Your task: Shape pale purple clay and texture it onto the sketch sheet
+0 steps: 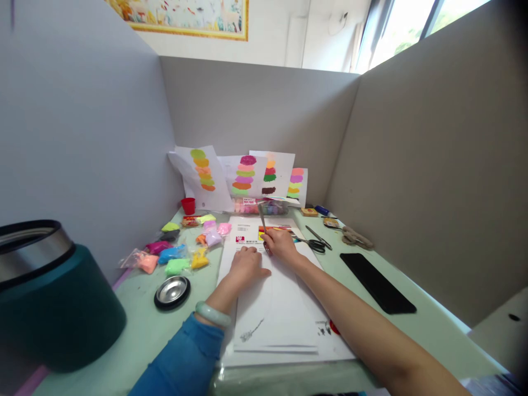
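My left hand (247,268) lies on a stack of white paper sheets (284,308), fingers together and thumb stretched out to the side. Just beyond it to the right, my right hand (280,246) is closed around a slim metal tool (262,215). Its long grey end points up and away from me, and a dark reddish end shows below the fingers; its exact kind is unclear. A small pencil-like sketch (251,331) marks the lower left of the top sheet. Under the sheets lies a larger printed white pad (231,236).
Left stand bags of coloured clay (173,253), a red cup (188,205), a metal lid (172,291) and a large green flask (58,308). Right are black-handled scissors (315,245), a rope bundle (357,237) and a black slab (377,283). Colour-swatch sheets (202,181) lean against the grey partition (264,110).
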The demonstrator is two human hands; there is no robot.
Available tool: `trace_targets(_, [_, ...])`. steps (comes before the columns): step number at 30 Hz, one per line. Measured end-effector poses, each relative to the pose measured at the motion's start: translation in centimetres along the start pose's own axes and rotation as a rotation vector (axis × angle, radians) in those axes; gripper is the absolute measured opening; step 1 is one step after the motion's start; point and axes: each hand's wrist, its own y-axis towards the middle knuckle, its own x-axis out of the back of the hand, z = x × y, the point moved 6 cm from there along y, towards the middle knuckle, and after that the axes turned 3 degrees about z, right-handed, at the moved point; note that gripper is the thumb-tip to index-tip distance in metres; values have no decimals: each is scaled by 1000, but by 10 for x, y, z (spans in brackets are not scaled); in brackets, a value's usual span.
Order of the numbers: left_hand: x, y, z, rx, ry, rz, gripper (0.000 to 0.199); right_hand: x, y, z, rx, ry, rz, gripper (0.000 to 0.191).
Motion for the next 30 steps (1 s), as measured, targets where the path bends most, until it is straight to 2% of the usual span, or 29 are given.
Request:
trace_targets(10, [2,-1,-1,2,-8,-5,42,-2,-1,3,25,282,31,33])
trace_targets(17, [4,-5,-2,1,-26,-2,42,36,-7,-26,-153,626,-118,37])
trace_targets(22, [4,-5,-2,11,-27,5,42,42,-19,-41,-220,509,-219,46])
trace_targets(25, [3,-4,-1,8,-27,3,43,39,-26,-43,-213,425,-314,47])
trace_targets(30, [1,-2,1,-5,-23,-15,43,43,-32,-48,-252,348,-402,47])
